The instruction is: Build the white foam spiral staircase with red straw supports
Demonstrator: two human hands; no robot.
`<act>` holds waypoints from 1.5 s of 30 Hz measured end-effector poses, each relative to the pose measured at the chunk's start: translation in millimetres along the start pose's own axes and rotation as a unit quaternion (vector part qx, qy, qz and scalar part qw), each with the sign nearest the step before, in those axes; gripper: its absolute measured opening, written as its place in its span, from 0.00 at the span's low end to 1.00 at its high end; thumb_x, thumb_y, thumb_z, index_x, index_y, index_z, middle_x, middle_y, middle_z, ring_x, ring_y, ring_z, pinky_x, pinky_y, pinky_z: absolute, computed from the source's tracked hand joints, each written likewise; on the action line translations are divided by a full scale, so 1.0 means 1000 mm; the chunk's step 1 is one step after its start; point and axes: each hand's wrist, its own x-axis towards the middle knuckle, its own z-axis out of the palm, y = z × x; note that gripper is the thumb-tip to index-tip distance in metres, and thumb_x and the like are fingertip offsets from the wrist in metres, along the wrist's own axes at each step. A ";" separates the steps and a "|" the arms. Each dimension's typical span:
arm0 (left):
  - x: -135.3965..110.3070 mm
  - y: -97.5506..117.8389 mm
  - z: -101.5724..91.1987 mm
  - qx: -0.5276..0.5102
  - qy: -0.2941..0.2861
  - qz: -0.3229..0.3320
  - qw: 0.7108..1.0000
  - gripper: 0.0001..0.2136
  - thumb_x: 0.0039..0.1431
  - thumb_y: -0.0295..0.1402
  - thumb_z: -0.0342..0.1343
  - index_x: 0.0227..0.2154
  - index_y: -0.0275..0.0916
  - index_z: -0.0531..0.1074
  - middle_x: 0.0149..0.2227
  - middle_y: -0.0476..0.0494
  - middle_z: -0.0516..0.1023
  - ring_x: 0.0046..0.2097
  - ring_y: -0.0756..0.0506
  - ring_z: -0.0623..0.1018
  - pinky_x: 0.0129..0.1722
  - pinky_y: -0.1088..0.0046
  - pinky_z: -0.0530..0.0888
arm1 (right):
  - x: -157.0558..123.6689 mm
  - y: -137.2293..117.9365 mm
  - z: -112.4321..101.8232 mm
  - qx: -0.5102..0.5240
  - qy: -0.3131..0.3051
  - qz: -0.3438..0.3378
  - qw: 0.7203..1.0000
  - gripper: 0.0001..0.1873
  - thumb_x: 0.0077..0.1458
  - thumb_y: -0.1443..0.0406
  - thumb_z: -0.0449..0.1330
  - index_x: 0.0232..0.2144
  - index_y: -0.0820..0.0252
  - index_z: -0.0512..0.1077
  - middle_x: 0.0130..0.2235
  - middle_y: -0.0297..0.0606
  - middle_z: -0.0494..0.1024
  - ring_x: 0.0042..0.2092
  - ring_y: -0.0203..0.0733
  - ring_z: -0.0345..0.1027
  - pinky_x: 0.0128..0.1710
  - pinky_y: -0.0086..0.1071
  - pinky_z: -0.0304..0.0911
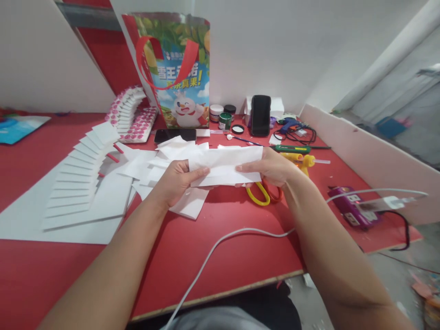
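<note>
I hold a white sheet of paper (225,166) above the red table (240,256) with both hands. My left hand (178,181) grips its left end, thumb on top and fingers curled beneath. At the sheet's right end, my right hand (271,167) pinches it. The paper is creased and stretched between the two hands. Under it lie more white paper pieces (161,162) and yellow-and-orange scissors (263,193), partly hidden by my right hand.
A fanned row of white strips (79,178) lies at left. A printed bag (178,68), paint jars (223,117), two phones (260,114), a yellow glue gun (302,160), a purple power strip (355,208) and a white cable (220,243) surround my hands.
</note>
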 end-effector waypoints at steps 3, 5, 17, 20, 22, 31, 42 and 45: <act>-0.001 0.002 0.001 -0.016 -0.016 0.010 1.000 0.14 0.43 0.35 0.76 0.33 0.36 0.84 0.34 0.41 0.87 0.36 0.39 0.85 0.39 0.59 0.84 | -0.002 -0.003 -0.002 0.009 -0.001 0.000 1.000 0.18 0.37 0.66 0.78 0.34 0.63 0.82 0.33 0.43 0.84 0.30 0.47 0.79 0.27 0.38 0.78; -0.003 0.003 0.002 -0.034 -0.020 0.019 0.999 0.12 0.44 0.33 0.75 0.33 0.36 0.84 0.36 0.41 0.87 0.38 0.38 0.85 0.40 0.56 0.85 | -0.003 -0.006 -0.004 0.028 0.011 -0.008 1.000 0.18 0.35 0.67 0.79 0.33 0.62 0.83 0.33 0.41 0.84 0.31 0.47 0.79 0.27 0.37 0.78; -0.008 0.008 -0.006 -0.048 -0.124 0.031 0.991 0.04 0.44 0.28 0.69 0.26 0.37 0.84 0.29 0.37 0.85 0.33 0.37 0.86 0.41 0.56 0.83 | -0.008 -0.013 -0.010 0.042 -0.042 -0.053 0.997 0.08 0.42 0.63 0.72 0.25 0.62 0.78 0.19 0.34 0.75 0.19 0.33 0.67 0.20 0.25 0.64; -0.009 0.011 -0.009 -0.057 -0.138 0.017 0.989 0.05 0.44 0.29 0.66 0.26 0.34 0.84 0.31 0.34 0.85 0.35 0.35 0.85 0.42 0.54 0.82 | -0.009 -0.014 -0.011 0.041 -0.046 -0.065 0.996 0.12 0.44 0.59 0.71 0.26 0.62 0.77 0.19 0.33 0.72 0.20 0.34 0.66 0.21 0.27 0.61; -0.010 0.012 -0.009 -0.064 -0.145 0.011 0.987 0.09 0.47 0.35 0.65 0.26 0.32 0.83 0.31 0.32 0.85 0.37 0.33 0.85 0.44 0.51 0.81 | -0.011 -0.015 -0.012 0.025 -0.057 -0.074 0.995 0.16 0.43 0.54 0.71 0.27 0.63 0.78 0.21 0.36 0.74 0.23 0.38 0.68 0.23 0.30 0.63; -0.004 0.006 0.001 0.097 -0.076 0.006 0.992 0.20 0.46 0.35 0.75 0.26 0.40 0.64 0.25 0.43 0.84 0.28 0.40 0.85 0.31 0.71 0.77 | -0.008 -0.013 0.003 -0.087 0.047 -0.114 0.988 0.20 0.40 0.60 0.77 0.35 0.58 0.76 0.25 0.29 0.75 0.25 0.33 0.67 0.26 0.27 0.64; -0.008 0.010 -0.002 0.084 -0.154 -0.068 0.982 0.22 0.52 0.42 0.71 0.47 0.36 0.77 0.37 0.34 0.86 0.39 0.37 0.86 0.38 0.67 0.81 | -0.006 -0.014 -0.003 -0.007 0.082 -0.103 0.991 0.21 0.35 0.60 0.80 0.23 0.62 0.72 0.20 0.30 0.71 0.21 0.28 0.61 0.20 0.25 0.55; -0.008 0.007 0.005 0.089 -0.144 -0.078 0.982 0.19 0.49 0.42 0.73 0.39 0.35 0.80 0.36 0.34 0.86 0.38 0.37 0.86 0.38 0.66 0.81 | -0.006 -0.013 0.005 -0.050 0.074 -0.104 0.991 0.19 0.39 0.60 0.78 0.24 0.62 0.72 0.19 0.30 0.71 0.20 0.29 0.61 0.19 0.24 0.53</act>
